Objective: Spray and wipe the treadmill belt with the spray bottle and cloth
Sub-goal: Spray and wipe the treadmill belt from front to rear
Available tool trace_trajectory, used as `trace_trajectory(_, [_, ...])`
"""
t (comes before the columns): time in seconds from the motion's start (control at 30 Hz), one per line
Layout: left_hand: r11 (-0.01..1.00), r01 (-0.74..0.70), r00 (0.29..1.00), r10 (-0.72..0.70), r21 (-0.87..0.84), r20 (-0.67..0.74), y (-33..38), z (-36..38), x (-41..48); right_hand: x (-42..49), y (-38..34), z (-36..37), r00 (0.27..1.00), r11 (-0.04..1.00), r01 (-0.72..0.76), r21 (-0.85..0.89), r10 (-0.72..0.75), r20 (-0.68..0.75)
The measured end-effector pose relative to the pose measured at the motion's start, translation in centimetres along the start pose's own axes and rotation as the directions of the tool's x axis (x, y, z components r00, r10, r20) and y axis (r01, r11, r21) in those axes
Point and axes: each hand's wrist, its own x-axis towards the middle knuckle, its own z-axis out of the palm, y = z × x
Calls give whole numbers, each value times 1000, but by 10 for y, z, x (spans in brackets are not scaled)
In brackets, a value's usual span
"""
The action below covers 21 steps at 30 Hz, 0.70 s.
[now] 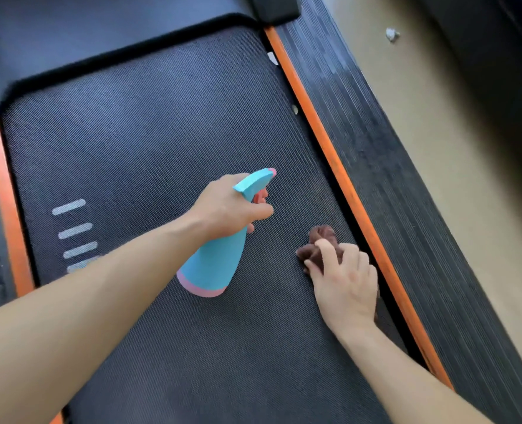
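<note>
The dark textured treadmill belt (pixel 149 133) fills most of the view. My left hand (pixel 229 206) grips the neck of a turquoise spray bottle (pixel 216 264) with a pink base, held above the belt with its nozzle pointing toward the upper right. A finger lies on the pink trigger. Just to the right, my right hand (pixel 345 283) holds a bunched brown cloth (pixel 320 243) down on the belt near its right edge.
Orange strips (pixel 330 148) run along both sides of the belt, with ribbed black side rails (pixel 391 166) outside them. White stripes (pixel 73 228) mark the belt at left. Beige floor (pixel 455 148) with a small white scrap (pixel 392 34) lies at right. The motor cover (pixel 100 26) is ahead.
</note>
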Motion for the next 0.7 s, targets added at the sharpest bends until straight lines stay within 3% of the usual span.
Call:
trace_trajectory(0.33, [963, -18, 995, -10, 269, 101, -5, 14, -14, -10, -6, -5, 999, 999, -42, 5, 42, 1])
trace_trajectory(0.5, [968, -50, 995, 27, 244, 93, -7, 20, -24, -27, -9, -6, 999, 999, -31, 10, 30, 22])
trace_trajectory(0.7, [957, -66, 978, 6, 283, 211, -10, 24, -34, -45, -7, -11, 999, 1000, -7, 15, 7, 53])
